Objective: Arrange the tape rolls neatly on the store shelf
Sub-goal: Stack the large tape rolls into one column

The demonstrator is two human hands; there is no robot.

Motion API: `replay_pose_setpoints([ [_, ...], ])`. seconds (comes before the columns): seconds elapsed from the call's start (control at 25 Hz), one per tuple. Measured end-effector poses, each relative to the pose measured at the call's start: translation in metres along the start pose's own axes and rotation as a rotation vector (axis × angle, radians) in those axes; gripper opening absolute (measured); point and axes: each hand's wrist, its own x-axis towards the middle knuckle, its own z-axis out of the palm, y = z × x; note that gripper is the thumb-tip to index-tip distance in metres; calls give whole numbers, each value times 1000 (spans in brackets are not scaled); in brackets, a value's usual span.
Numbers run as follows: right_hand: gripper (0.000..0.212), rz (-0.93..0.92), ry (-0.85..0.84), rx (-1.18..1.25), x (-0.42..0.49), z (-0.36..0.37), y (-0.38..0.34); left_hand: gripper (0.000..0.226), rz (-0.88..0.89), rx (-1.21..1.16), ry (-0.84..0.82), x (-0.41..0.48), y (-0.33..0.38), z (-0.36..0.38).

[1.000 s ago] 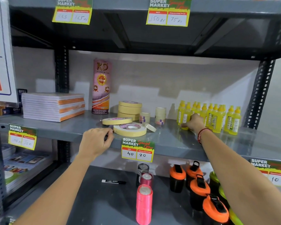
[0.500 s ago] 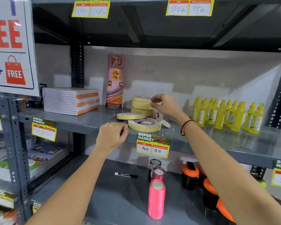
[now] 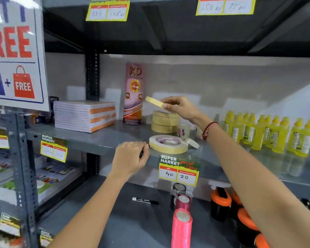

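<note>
My right hand [image 3: 181, 108] pinches a thin cream tape roll [image 3: 154, 102], held tilted just above a stack of three cream tape rolls [image 3: 164, 123] at the back of the grey shelf [image 3: 106, 138]. In front of the stack a wide flat tape roll [image 3: 168, 144] lies near the shelf's front edge, with a thin small roll [image 3: 193, 142] leaning at its right side. A small clear tape roll [image 3: 183, 130] stands behind it, partly hidden by my right wrist. My left hand [image 3: 131, 156] rests curled on the shelf's front edge, left of the wide roll.
A tall pink tube [image 3: 134, 93] stands left of the stack, then a pile of notebooks [image 3: 85, 115]. Yellow bottles [image 3: 268, 131] fill the shelf's right. A price tag [image 3: 179, 170] hangs on the edge. Below lie a marker [image 3: 145, 200], pink spools [image 3: 182, 228] and orange-black items [image 3: 220, 203].
My right hand left the yellow bottles, crossed to the tape rolls and lifted the thin roll that lay left of the wide one. My left hand stayed on the shelf edge.
</note>
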Motion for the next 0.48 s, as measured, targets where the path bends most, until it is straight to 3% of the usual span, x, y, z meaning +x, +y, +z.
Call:
replay_pose_setpoints([
  [0.12, 33, 33, 97, -160, 27, -3, 11, 50, 20, -5, 42, 1, 0, 2],
  [0.48, 24, 194, 14, -401, 68, 23, 58, 43, 80, -3, 109, 1, 1, 1],
])
